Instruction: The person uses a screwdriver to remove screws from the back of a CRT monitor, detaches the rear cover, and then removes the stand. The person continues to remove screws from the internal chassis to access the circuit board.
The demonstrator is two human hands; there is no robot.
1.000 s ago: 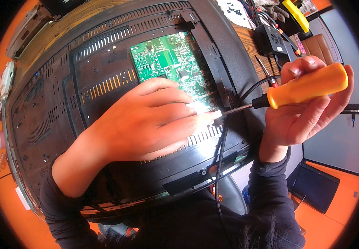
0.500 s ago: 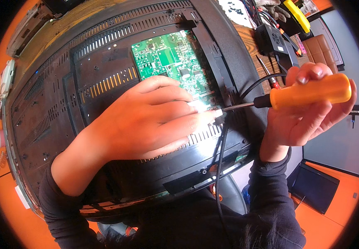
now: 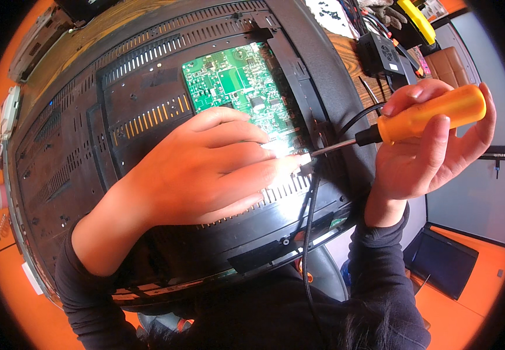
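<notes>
A large black panel housing (image 3: 141, 87) with slotted vents lies before me, and a green circuit board (image 3: 233, 76) is set in it. My left hand (image 3: 205, 163) reaches over the board's lower part, fingers bent and close together. Its fingertips meet at the board's near right corner beside a small white piece; glare hides what they grip. My right hand (image 3: 421, 140) is closed around the yellow handle of a screwdriver (image 3: 439, 115). The screwdriver's shaft points left, its tip touching or nearly touching that white piece by my left fingertips.
A black cable (image 3: 308, 233) runs from the housing's right side down over its front edge. To the far right, a black box with a fan grille (image 3: 381, 55) sits on the wooden table (image 3: 346, 49), with wires and a yellow tool (image 3: 417, 20) behind. A dark flat screen (image 3: 442, 259) lies lower right.
My right hand has tilted the screwdriver so its handle sits slightly higher and further left, with the fingers looser around it. The left hand stays nearly in place.
</notes>
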